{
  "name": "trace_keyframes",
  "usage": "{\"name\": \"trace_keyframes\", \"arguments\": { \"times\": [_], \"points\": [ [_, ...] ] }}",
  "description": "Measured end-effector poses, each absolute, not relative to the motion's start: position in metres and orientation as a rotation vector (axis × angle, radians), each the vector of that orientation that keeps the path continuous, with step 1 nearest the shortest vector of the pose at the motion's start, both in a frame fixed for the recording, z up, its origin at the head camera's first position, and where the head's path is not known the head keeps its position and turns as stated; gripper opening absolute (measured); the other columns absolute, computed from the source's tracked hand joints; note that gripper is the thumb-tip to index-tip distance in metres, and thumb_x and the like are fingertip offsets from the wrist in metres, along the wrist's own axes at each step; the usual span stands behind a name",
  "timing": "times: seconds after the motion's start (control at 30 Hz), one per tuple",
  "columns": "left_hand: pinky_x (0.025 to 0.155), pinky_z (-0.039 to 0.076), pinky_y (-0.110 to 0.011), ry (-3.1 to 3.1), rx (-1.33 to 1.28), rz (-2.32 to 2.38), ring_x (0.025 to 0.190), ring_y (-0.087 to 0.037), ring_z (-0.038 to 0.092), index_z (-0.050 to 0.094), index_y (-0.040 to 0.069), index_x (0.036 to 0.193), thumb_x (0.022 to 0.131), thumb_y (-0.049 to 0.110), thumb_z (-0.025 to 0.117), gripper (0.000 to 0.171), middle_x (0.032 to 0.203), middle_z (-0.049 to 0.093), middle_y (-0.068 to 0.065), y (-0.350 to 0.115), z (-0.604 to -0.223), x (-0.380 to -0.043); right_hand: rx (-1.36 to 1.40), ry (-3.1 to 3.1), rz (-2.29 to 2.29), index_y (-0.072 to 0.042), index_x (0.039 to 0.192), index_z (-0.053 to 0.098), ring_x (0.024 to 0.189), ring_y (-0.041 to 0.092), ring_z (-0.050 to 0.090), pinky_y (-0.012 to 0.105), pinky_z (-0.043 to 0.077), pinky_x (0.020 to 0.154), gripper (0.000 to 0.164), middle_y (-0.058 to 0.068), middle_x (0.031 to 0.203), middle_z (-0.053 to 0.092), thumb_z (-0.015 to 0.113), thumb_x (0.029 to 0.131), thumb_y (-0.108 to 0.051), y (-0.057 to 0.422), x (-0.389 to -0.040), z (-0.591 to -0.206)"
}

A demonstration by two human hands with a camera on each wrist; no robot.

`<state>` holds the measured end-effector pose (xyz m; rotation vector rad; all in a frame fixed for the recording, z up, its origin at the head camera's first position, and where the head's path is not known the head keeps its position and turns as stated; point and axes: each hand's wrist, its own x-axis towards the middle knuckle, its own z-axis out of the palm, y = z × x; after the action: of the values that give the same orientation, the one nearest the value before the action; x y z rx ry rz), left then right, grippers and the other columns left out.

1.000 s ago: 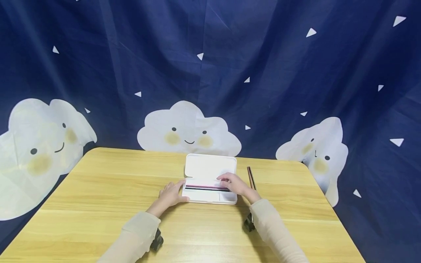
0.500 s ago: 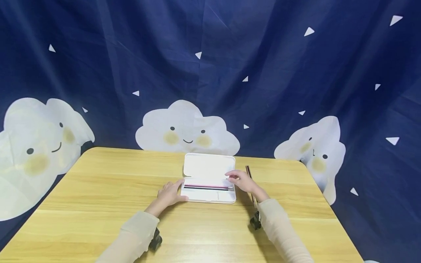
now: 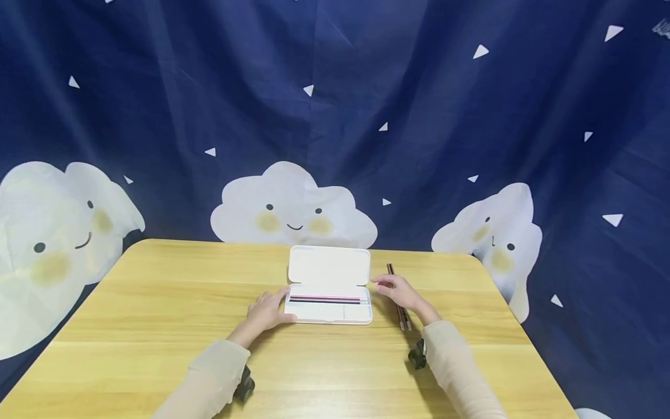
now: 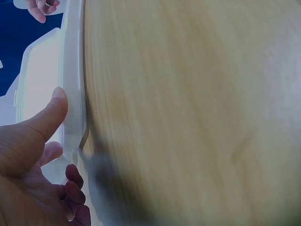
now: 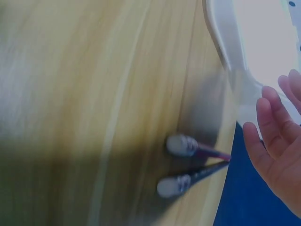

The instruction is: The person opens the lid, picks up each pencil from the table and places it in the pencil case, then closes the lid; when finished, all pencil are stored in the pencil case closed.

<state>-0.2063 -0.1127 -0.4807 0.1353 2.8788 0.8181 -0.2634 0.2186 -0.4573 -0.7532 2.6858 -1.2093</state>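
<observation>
A white pencil case [image 3: 316, 314] lies on the table with its lid [image 3: 328, 265] folded back. Inside, a red and a dark pencil [image 3: 324, 302] lie lengthwise. My left hand [image 3: 264, 311] holds the case's left end, index finger at the back corner and thumb on the front wall. Just right of the case, my right hand [image 3: 400, 291] hovers with relaxed fingers and holds nothing. Beneath it two striped pencils [image 3: 404, 319] lie on the table, partly hidden by the hand; their white eraser ends [image 5: 181, 145] point toward me in the right wrist view.
The wooden table [image 3: 324, 366] has a rounded far edge. Behind it hangs a dark blue curtain [image 3: 251, 87] printed with smiling clouds and white triangles. A dark wrist camera [image 3: 417, 355] sits under the right sleeve, another [image 3: 244, 384] under the left.
My right hand has moved right, from over the pencils in the case to above the two pencils on the table. The left hand keeps its hold on the case.
</observation>
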Motion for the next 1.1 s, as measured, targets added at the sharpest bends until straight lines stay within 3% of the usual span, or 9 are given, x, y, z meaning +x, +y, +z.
{"name": "trace_keyframes", "arguments": {
  "times": [0.2,0.53,0.7,0.93,1.1],
  "points": [
    [0.079,0.036,-0.052,2.877,0.131,0.808,0.107,-0.039,0.044,0.044,0.013,0.135,0.072,0.037,0.075,0.074,0.120,0.048,-0.026,-0.113,-0.480,-0.206,-0.705,2.656,-1.240,0.018,0.107,0.055,0.094,0.040,0.056,0.036,0.045,0.079,0.024,0.034,0.107,0.056,0.052,0.088,0.004,0.223,-0.251,-0.437],
    [0.078,0.037,-0.051,2.890,0.130,0.776,0.107,-0.039,0.044,0.044,0.013,0.135,0.072,0.037,0.074,0.074,0.119,0.049,-0.026,-0.113,-0.478,-0.205,-0.626,2.699,-1.202,0.010,0.110,0.059,0.086,0.023,0.058,0.031,0.046,0.077,0.026,0.026,0.108,0.060,0.053,0.090,-0.006,0.250,-0.269,-0.464],
    [0.079,0.037,-0.051,2.885,0.134,0.769,0.107,-0.039,0.044,0.043,0.012,0.135,0.072,0.037,0.074,0.074,0.118,0.048,-0.026,-0.113,-0.479,-0.206,-0.596,2.688,-1.216,0.012,0.110,0.058,0.084,0.025,0.058,0.032,0.046,0.076,0.027,0.028,0.108,0.059,0.052,0.090,-0.006,0.255,-0.270,-0.467],
    [0.078,0.036,-0.049,2.884,0.126,0.760,0.105,-0.037,0.045,0.043,0.013,0.135,0.072,0.037,0.074,0.074,0.115,0.048,-0.025,-0.112,-0.479,-0.206,-0.566,2.662,-1.239,0.015,0.113,0.054,0.087,0.037,0.059,0.035,0.047,0.074,0.030,0.029,0.101,0.060,0.049,0.092,-0.006,0.264,-0.271,-0.470],
    [0.079,0.036,-0.050,2.889,0.129,0.761,0.106,-0.038,0.044,0.044,0.012,0.135,0.072,0.037,0.074,0.074,0.116,0.049,-0.025,-0.113,-0.479,-0.206,-0.514,2.688,-1.211,0.014,0.112,0.055,0.085,0.031,0.057,0.036,0.046,0.071,0.028,0.028,0.102,0.060,0.049,0.092,-0.005,0.268,-0.271,-0.471]
  ]
}}
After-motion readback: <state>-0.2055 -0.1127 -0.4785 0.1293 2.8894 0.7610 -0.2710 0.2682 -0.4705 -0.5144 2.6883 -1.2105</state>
